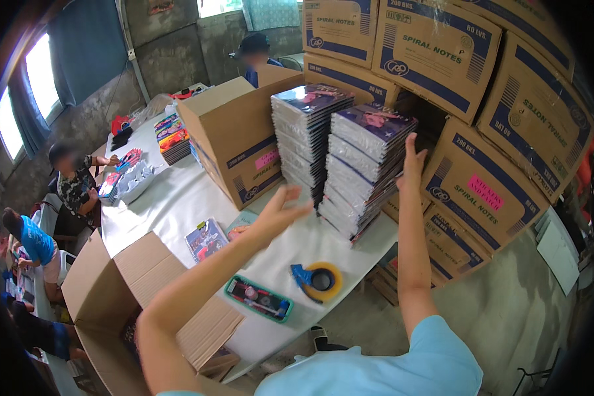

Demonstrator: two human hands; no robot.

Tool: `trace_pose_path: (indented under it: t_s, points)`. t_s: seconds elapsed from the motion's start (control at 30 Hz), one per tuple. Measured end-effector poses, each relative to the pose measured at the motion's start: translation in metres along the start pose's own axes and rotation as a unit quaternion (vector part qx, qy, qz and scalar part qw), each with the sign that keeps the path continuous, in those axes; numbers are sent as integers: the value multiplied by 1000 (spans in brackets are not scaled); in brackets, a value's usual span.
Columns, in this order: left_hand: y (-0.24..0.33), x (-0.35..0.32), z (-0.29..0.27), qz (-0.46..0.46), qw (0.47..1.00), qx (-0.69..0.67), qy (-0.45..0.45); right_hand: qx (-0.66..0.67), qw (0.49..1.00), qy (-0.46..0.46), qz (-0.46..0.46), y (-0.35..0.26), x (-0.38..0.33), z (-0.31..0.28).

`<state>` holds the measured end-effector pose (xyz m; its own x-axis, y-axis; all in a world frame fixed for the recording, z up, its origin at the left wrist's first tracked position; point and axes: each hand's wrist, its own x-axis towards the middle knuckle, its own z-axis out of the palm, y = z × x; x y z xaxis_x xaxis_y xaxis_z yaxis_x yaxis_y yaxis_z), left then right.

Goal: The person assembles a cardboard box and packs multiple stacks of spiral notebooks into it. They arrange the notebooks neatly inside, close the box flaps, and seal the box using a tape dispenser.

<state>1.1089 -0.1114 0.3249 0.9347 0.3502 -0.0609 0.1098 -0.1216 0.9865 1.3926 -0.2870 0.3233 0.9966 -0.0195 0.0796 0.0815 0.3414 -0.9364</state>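
Notebook stack point(366, 173): pressed at its right side by the right hand point(412, 160), fingers spread flat.
Left hand point(278, 212): held open just left of the stack, nothing gripped.
Second stack point(307, 135): seen beyond the left hand.
Tape dispenser point(318, 280): found below both hands.

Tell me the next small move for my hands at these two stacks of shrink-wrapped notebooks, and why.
Probably bring the left hand in to the left side of the nearer leaning stack of shrink-wrapped notebooks. The right hand already rests flat against that stack's right side, while the left is open in mid-air, short of it. The stack tilts, so it likely needs both sides steadied.
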Motion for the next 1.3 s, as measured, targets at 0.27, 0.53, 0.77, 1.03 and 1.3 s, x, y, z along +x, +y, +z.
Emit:
trace_pose_path:
  t_s: [0.27,0.53,0.77,1.03,1.3]
  points:
    - [-26,214,43,49,992,-98,68,52,983,-130,117,12,38,23]
    - [48,109,102,377,918,90,87,320,898,-269,140,-6,35,-60]
    - [103,8,108,371,885,252,125,574,691,-384,212,59,-101,-41]
    - [91,-167,54,211,888,333,238,559,536,-521,358,67,-227,26]
    - [-31,-403,22,195,832,-282,436,462,555,-663,198,-13,-291,59]
